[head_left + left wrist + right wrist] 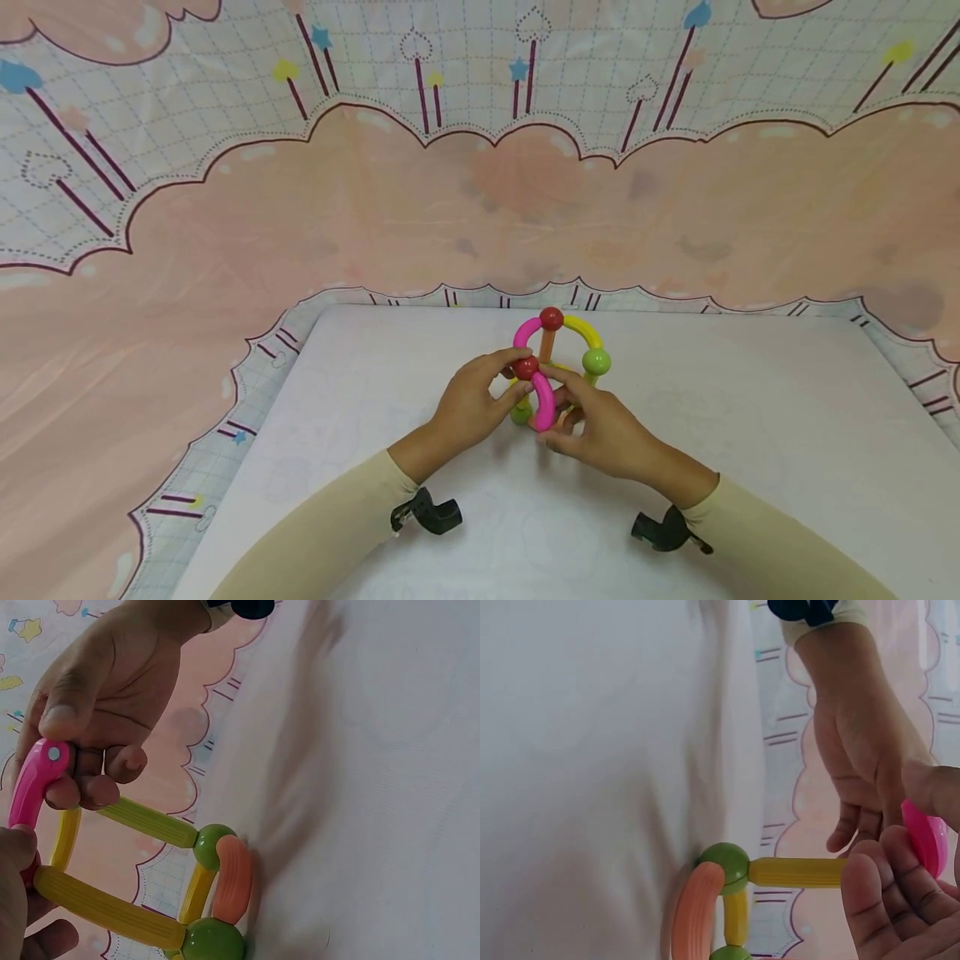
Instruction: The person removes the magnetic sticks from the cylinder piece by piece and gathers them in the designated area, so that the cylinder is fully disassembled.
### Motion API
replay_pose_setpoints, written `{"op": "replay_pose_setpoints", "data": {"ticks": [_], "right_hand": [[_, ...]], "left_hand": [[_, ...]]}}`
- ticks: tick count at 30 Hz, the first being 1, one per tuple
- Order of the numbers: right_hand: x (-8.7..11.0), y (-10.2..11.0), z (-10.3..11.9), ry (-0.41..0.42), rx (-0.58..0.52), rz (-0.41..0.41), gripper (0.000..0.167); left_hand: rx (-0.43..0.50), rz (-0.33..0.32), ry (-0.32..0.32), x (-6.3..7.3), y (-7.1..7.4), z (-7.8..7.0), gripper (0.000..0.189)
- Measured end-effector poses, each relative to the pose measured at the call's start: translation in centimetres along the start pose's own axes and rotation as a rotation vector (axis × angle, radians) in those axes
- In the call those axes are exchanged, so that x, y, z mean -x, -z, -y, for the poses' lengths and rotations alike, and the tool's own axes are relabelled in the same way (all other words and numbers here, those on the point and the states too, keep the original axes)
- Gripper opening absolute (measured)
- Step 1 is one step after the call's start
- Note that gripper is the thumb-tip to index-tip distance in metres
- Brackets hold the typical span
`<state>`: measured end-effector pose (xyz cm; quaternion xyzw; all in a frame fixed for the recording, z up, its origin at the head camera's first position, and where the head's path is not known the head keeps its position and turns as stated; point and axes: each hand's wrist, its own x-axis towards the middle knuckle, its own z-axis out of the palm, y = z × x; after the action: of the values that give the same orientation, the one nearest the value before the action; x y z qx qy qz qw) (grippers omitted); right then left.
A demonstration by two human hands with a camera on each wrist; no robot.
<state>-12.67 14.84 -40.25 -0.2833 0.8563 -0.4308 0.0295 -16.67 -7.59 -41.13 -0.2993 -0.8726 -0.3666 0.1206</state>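
A toy frame of magnetic rods and balls stands on the table between the two hands. In the head view, the left hand point(467, 402) grips a red ball point(527, 368) at its near side. The right hand point(611, 427) pinches a pink curved rod point(544, 402), whose upper end meets that ball. Its lower end shows a silver dot in the left wrist view. Behind, another red ball point(551, 318) joins a pink rod point(527, 331) and a yellow curved rod point(585, 330). Green balls point(213, 942) sit low, with an orange curved rod point(233, 881) between them. Fingers hide some joints.
The white tabletop point(360, 350) spreads around the toy. A patterned pink and white cloth point(420, 217) covers the background beyond its edges. Black wrist mounts point(435, 512) hang beneath the beige sleeves point(322, 533).
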Motion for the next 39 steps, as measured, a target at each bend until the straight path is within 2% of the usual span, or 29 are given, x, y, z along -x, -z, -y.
{"op": "replay_pose_setpoints", "data": {"ticks": [5,20,27,39], "right_hand": [[-0.1,0.06,0.05,-0.018,-0.037,-0.027,0.09],[-0.23,-0.09,-0.32,0.02,-0.071,-0.069,0.091],[-0.17,-0.22,-0.11,0.019,-0.065,-0.1,0.091],[-0.37,-0.03,0.23,0.002,-0.042,-0.099,0.092]], "left_hand": [[0.013,0.006,0.003,0.0,-0.04,0.07,0.051],[0.01,0.002,-0.015,-0.11,-0.03,0.26,0.049],[0.025,-0.005,-0.018,-0.2,0.01,0.24,0.046],[0.036,-0.008,-0.024,-0.37,0.04,0.25,0.045]]}}
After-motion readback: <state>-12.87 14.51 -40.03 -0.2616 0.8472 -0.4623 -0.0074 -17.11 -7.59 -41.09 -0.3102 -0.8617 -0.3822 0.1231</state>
